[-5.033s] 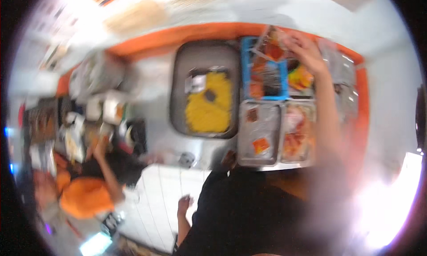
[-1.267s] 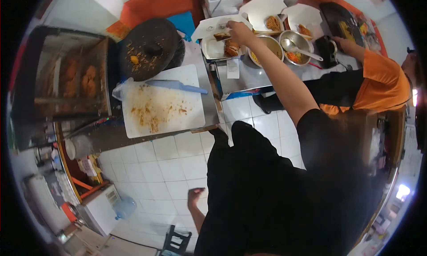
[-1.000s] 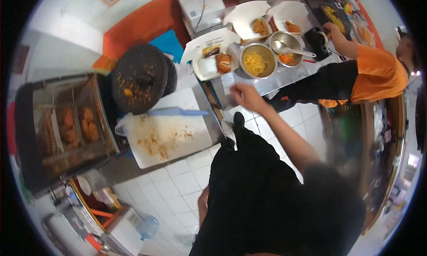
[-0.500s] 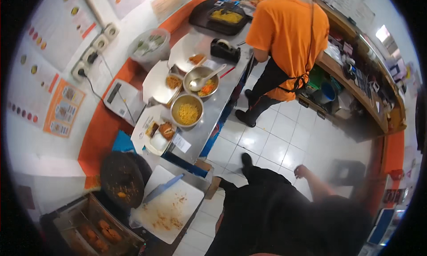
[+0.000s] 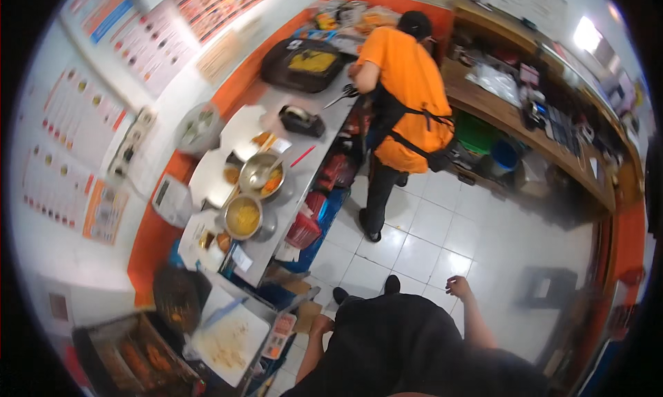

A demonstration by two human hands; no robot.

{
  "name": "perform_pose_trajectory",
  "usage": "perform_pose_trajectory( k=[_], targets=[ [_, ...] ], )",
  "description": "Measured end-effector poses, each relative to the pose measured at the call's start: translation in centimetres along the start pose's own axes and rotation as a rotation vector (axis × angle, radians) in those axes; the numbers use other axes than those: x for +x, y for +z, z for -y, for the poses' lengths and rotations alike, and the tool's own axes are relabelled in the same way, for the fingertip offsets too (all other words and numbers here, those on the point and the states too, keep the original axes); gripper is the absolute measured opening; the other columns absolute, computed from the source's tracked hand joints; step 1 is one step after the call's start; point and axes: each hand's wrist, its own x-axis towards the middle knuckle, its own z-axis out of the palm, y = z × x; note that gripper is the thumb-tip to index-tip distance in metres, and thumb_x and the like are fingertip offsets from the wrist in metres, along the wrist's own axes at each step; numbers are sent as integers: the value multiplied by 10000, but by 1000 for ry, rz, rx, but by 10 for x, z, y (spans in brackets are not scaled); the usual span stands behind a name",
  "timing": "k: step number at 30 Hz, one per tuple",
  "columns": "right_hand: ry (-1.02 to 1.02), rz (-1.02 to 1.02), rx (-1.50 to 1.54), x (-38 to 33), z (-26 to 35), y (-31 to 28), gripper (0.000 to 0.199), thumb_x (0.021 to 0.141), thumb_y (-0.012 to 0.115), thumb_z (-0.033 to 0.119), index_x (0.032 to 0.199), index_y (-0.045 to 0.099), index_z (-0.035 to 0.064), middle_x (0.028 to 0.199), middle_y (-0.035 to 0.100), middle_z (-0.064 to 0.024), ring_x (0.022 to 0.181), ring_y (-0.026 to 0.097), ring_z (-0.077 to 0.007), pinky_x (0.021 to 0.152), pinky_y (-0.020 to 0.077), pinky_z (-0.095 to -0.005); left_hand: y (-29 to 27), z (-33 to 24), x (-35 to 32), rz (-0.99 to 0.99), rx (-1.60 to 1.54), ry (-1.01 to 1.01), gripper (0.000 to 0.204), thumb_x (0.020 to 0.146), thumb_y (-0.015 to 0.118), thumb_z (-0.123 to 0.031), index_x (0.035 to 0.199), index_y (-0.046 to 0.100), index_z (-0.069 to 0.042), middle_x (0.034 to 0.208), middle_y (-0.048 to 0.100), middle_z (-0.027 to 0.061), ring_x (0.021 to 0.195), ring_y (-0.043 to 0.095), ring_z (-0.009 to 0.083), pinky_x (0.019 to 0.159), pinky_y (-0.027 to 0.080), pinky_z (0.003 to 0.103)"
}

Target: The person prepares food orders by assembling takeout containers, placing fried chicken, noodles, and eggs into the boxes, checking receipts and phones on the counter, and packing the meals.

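Observation:
My left hand [image 5: 321,324] hangs beside my body, nearest to a brown cardboard piece [image 5: 309,317] at the counter's end. Its fingers are too small and blurred to read. Over the tiled floor, my right hand [image 5: 457,286] is out to the side, fingers loosely bent and apart, with nothing in it. Left of me lie a white cutting board [image 5: 231,345] with brown crumbs and a blue-handled knife [image 5: 224,311]. A dark stone mortar [image 5: 181,302] sits behind the board. Fried pieces fill a tray box [image 5: 138,352] nearby.
Along the steel counter [image 5: 293,183] stand a bowl of yellow noodles [image 5: 243,217], a bowl with a ladle [image 5: 261,175], open paper boxes [image 5: 210,179], a tape dispenser [image 5: 302,121] and a scale [image 5: 173,200]. A person in orange [image 5: 411,100] leans at its far end. A dark stool [image 5: 545,286] stands right.
My view has swung, and I stand with both feet close together. My left hand has come into sight. The person in orange has turned and bent toward the counter.

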Motion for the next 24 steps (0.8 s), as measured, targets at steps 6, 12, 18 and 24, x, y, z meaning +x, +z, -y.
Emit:
perform_pose_trajectory(
  k=[6, 12, 18, 24],
  targets=[
    [50, 234, -409, 75, 20, -3, 242, 856, 605, 202, 936, 736, 16, 886, 758, -138, 671, 739, -217, 570, 586, -375, 9, -56, 36, 128, 396, 139, 300, 914, 647, -313, 985, 760, -44, 865, 745, 144, 781, 705, 205, 699, 560, 420],
    [-376, 82, -385, 93, 69, 15, 414, 845, 664, 279, 1181, 690, 40, 1002, 756, -151, 898, 732, -306, 800, 584, -406, 6, -101, 90, 285, 716, 218, 257, 913, 651, -263, 974, 762, -39, 844, 741, 152, 780, 721, 224, 691, 572, 423],
    [-33, -359, 256, 49, -34, -67, 278, 902, 617, 132, 1113, 668, -43, 911, 738, -166, 693, 725, -213, 591, 599, -351, 41, -175, 178, 396, 1089, 394, 216, 912, 654, -213, 963, 764, -34, 822, 737, 160, 779, 738, 243, 682, 584, 427],
    [444, -299, 341, -5, -225, -101, 261, 883, 546, 158, 832, 729, -21, 746, 736, -146, 613, 713, -233, 540, 581, -390, 141, -328, 208, 354, 358, -118, 165, 927, 548, 79, 874, 672, 174, 915, 709, 261, 774, 735, 365, 749, 645, 471]
  ],
)
